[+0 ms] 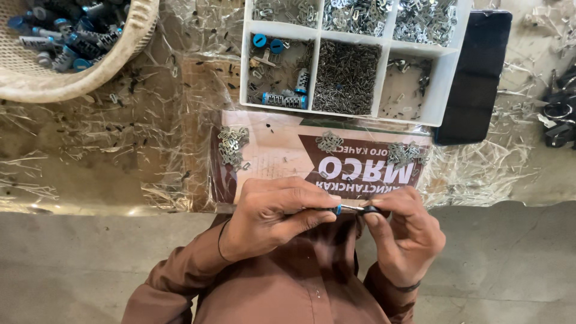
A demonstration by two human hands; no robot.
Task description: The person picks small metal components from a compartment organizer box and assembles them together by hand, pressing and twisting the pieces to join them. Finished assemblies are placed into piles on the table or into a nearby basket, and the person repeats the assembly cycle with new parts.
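Note:
Both my hands meet at the near edge of the worktable, just over my brown shirt. My left hand (273, 216) pinches a small metal cylinder with a blue ring (347, 209) between thumb and fingers. My right hand (408, 231) grips the dark end of the same piece with its fingertips. Right behind my hands, small piles of flat metal clips (233, 146) lie on a brown and white printed card (282, 156) under clear plastic sheeting.
A white divided tray (444, 72) holds metal clips, thin pins and several blue-capped parts. A woven basket (114, 60) of blue-ended cylinders sits at the far left. A black flat object (477, 78) lies right of the tray. Dark metal tools (558, 117) sit at the right edge.

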